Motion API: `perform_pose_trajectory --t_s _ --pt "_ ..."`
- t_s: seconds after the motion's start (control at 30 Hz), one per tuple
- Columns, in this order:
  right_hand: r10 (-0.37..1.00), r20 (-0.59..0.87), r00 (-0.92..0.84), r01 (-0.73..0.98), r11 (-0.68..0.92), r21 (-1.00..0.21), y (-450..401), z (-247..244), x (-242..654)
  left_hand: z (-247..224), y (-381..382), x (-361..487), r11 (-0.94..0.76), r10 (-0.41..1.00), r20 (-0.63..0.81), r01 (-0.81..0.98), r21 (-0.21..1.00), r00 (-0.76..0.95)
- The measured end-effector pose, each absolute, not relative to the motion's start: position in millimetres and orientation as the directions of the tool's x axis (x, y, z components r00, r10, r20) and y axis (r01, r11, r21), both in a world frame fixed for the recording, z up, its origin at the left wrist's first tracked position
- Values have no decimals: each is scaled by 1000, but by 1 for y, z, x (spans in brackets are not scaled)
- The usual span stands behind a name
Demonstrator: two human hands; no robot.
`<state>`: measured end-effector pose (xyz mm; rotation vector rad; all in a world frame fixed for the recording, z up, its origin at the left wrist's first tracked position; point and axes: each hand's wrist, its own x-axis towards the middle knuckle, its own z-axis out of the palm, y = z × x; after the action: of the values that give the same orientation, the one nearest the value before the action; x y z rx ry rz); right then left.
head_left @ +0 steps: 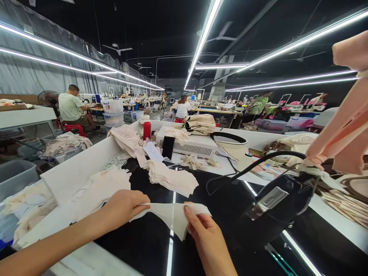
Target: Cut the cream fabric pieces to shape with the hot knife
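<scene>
Between my two hands a cream-white fabric piece (169, 215) is stretched over the glossy black tabletop (135, 253). My left hand (128, 207) pinches its left end, fingers curled. Thumb and fingers of my right hand (205, 234) grip the other side, where a corner folds up past the fingertips. Just beyond the hands lies a stack of cream fabric pieces (172, 178). More pale fabric pieces (97, 188) are spread to the left, near my left forearm.
A black machine (283, 207) stands at right, with pink fabric (339, 122) hanging above it and green-handled tweezers (280, 260) below. Behind the stack are a phone (168, 148), a red thread spool (147, 130) and a white vented box (192, 143). Other people sit at distant tables.
</scene>
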<state>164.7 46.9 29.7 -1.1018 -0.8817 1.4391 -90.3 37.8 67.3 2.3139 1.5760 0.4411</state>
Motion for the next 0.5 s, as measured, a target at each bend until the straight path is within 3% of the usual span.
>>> perform_pose_trajectory --t_s 0.07,0.13,0.23,0.3,0.5 --pt "997 -56 53 -176 -46 -983 45 31 167 68 32 -98 -447 893 155 875 187 423" --pt "999 53 6 -24 53 -998 40 29 172 69 23 -104 -509 861 89 854 107 502" --pt "971 156 -181 170 187 -967 30 19 180 70 10 -107 -526 841 -54 836 156 539" --pt "939 180 -293 234 253 -939 25 12 186 68 6 -103 -522 842 -55 837 161 536" --pt "906 217 -363 330 343 -880 14 10 193 50 12 -58 -672 740 258 689 271 621"
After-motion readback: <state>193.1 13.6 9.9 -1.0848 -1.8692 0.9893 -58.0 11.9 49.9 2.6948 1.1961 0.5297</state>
